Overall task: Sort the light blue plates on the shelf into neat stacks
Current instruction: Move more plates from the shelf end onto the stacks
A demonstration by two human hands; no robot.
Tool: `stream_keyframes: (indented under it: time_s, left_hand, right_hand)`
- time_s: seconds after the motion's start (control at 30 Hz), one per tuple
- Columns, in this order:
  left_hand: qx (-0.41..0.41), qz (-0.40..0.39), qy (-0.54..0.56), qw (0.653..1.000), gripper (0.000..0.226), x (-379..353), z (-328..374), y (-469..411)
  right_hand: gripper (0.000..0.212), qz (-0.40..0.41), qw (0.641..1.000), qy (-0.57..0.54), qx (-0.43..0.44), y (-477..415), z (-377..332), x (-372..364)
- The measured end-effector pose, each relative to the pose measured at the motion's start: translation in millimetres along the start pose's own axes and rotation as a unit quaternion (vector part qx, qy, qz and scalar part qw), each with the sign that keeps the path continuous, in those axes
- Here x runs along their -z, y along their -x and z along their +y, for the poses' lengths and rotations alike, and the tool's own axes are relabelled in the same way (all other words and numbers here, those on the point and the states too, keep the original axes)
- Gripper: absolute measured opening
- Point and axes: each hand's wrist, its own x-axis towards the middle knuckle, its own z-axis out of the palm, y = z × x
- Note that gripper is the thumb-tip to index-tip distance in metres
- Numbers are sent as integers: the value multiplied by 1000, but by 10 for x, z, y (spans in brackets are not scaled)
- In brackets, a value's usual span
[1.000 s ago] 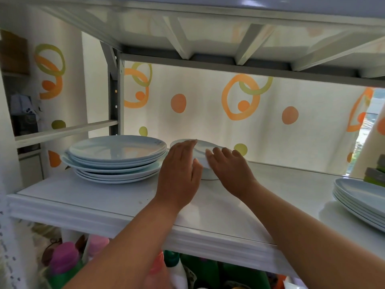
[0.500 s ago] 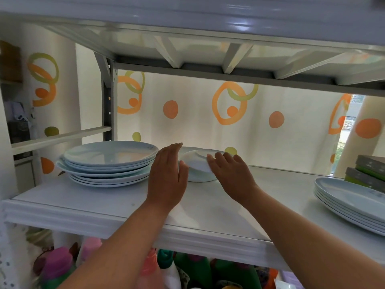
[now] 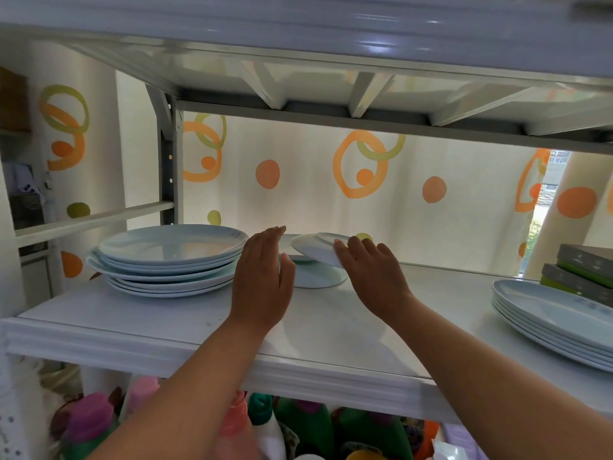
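**Kid:** Plates! Light blue ones. Where are they?

**Helper:** All on the white shelf (image 3: 139, 313). One big stack of plates (image 3: 169, 260) sits just left of the left hand's fingers. It is a bit messy, with some plates poking out sideways. Another stack of plates (image 3: 550, 313) is far off to the right of the right hand, near some flat boxes (image 3: 583, 270).

**Kid:** What is between the hands?

**Helper:** A small upside-down dish (image 3: 316, 275) sits on the shelf, just past the fingertips of both hands. On top of it is a small tilted dish (image 3: 315, 249). Its left side is up and its right side leans down.

**Kid:** What is the right hand doing?

**Helper:** The right hand (image 3: 371, 273) reaches in, palm down. Its fingers are spread a little and touch the right edge of the tilted dish. I cannot tell if they really grip it.

**Kid:** And the left hand?

**Helper:** The left hand (image 3: 262, 280) stands up on its side, flat, fingers straight and close together. It is open and holds nothing. It is right beside the two small dishes, and hides their left edge, so I cannot tell if it touches them.

**Kid:** What is under the shelf?

**Helper:** Bottles (image 3: 265, 426) with pink and green caps, below both arms.
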Motion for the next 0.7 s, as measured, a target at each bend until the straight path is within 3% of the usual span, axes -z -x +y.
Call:
stream_keyframes:
  time_s: [0.3,0.43,0.6,0.7]
  left_hand:
    - [-16,15,17,1000,46,25,102,-30]
    - [-26,11,29,999,50,-14,255,-49]
    - [-6,22,68,997,54,-137,591,-85]
    - [-2,28,89,996,47,-243,804,-86]
  right_hand:
    - [52,49,998,-8,-46,66,159,63]
    - [45,49,989,-60,-127,139,290,160]
    - [33,94,944,-200,-245,247,543,426]
    - [25,119,888,-258,-362,312,735,580]
